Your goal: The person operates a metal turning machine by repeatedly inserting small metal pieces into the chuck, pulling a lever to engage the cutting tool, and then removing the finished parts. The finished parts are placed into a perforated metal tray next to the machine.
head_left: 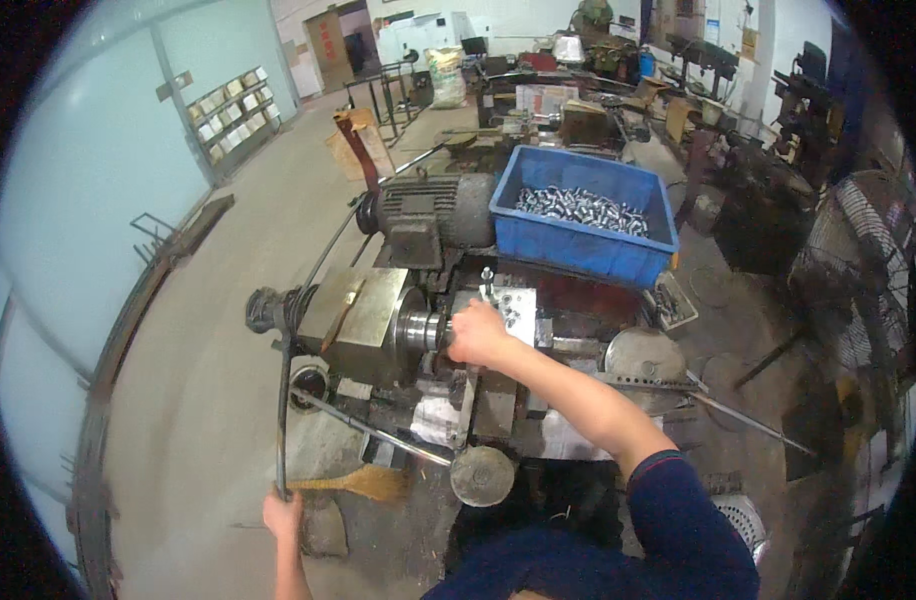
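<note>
A small lathe stands before me, with a headstock (353, 315) and a bright round spindle nose (418, 330). My right hand (476, 333) is closed right at the spindle's front; whatever its fingers hold is hidden. Just behind that hand is the tool post (513, 308), a square metal block with a bolt standing up from it. At the lower left my left hand (283, 512) is wrapped round the bottom end of a long dark lever (284, 420), which runs up beside the headstock's left end.
A blue crate (583, 245) of small shiny metal parts sits behind the lathe, beside a motor (428, 215). Near my left hand lies a straw brush (373, 484). A metal bar (378, 432) and a round disc (482, 475) jut toward me. A fan (858, 260) stands right.
</note>
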Action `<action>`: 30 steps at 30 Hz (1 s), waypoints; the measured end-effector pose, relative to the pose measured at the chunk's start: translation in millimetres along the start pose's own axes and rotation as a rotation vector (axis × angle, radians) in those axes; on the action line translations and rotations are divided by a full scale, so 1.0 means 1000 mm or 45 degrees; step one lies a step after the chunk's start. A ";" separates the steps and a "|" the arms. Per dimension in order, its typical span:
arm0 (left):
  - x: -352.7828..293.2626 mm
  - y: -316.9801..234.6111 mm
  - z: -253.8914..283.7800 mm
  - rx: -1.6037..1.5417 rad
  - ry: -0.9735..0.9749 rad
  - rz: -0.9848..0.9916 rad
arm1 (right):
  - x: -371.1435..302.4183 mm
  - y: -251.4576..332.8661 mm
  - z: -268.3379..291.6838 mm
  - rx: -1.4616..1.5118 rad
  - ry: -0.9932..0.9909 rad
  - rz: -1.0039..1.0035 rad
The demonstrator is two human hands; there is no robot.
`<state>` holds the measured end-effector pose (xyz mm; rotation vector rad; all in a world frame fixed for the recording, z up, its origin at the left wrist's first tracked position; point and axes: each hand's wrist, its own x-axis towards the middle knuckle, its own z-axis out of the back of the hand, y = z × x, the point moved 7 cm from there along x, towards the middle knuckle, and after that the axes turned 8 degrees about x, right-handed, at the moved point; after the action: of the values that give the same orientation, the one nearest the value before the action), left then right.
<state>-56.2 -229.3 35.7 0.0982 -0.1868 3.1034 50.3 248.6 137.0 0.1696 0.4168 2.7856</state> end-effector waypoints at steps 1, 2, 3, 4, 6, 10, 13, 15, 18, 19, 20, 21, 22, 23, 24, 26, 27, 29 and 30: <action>-0.003 0.001 -0.003 -0.013 -0.001 0.001 | -0.005 -0.010 0.015 -0.057 -0.025 -0.021; 0.002 0.021 -0.015 -0.013 -0.037 0.001 | -0.012 -0.026 0.031 0.003 -0.075 -0.102; 0.007 0.026 -0.020 -0.020 0.002 0.025 | -0.019 -0.046 0.048 0.057 -0.123 -0.192; 0.009 0.031 -0.022 -0.021 0.043 0.049 | -0.026 -0.060 0.068 0.034 -0.139 -0.250; 0.015 0.024 -0.015 0.003 0.023 0.006 | -0.037 -0.099 0.109 0.044 -0.241 -0.315; 0.012 -0.062 0.028 0.372 -0.098 -0.426 | -0.078 -0.141 0.143 -0.025 -0.789 -0.204; -0.010 -0.129 0.046 0.465 -0.124 -0.585 | -0.113 -0.145 0.113 0.215 -0.690 -0.093; -0.036 -0.189 0.047 -0.187 0.019 -0.961 | -0.154 -0.155 0.095 0.339 -0.704 -0.151; -0.073 -0.250 0.044 -0.413 0.346 -1.288 | -0.229 -0.175 0.078 0.572 -0.638 -0.506; -0.074 -0.263 0.041 -0.379 0.251 -1.296 | -0.264 -0.196 0.072 0.450 -0.686 -0.555; -0.077 -0.277 0.038 -0.343 0.162 -1.314 | -0.304 -0.217 0.065 0.414 -0.719 -0.673; -0.080 -0.290 0.033 -0.308 0.070 -1.334 | -0.345 -0.232 0.061 0.384 -0.749 -0.794; -0.078 -0.293 0.015 -0.574 0.140 -1.247 | -0.387 -0.240 0.058 0.418 -0.748 -0.942; -0.073 -0.293 -0.015 -0.612 0.319 -1.207 | -0.442 -0.248 0.041 0.279 -0.813 -1.069; -0.075 -0.300 -0.037 -0.328 0.266 -1.190 | -0.486 -0.261 0.041 0.227 -0.848 -1.167; -0.078 -0.309 -0.068 -0.073 0.383 -1.206 | -0.589 -0.273 0.002 0.052 -0.648 -1.561; -0.075 -0.312 -0.075 -0.126 0.552 -1.205 | -0.632 -0.267 -0.014 -0.081 -0.409 -1.799; -0.065 -0.306 -0.092 -0.342 0.692 -1.175 | -0.680 -0.217 -0.036 -0.039 -0.245 -1.689; -0.064 -0.306 -0.094 -0.419 0.703 -1.184 | -0.704 -0.206 -0.055 0.058 -0.330 -1.777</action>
<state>12.2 83.7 -25.5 -0.5143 -0.4605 2.0422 764.8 190.2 -26.4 0.1541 0.3267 1.3641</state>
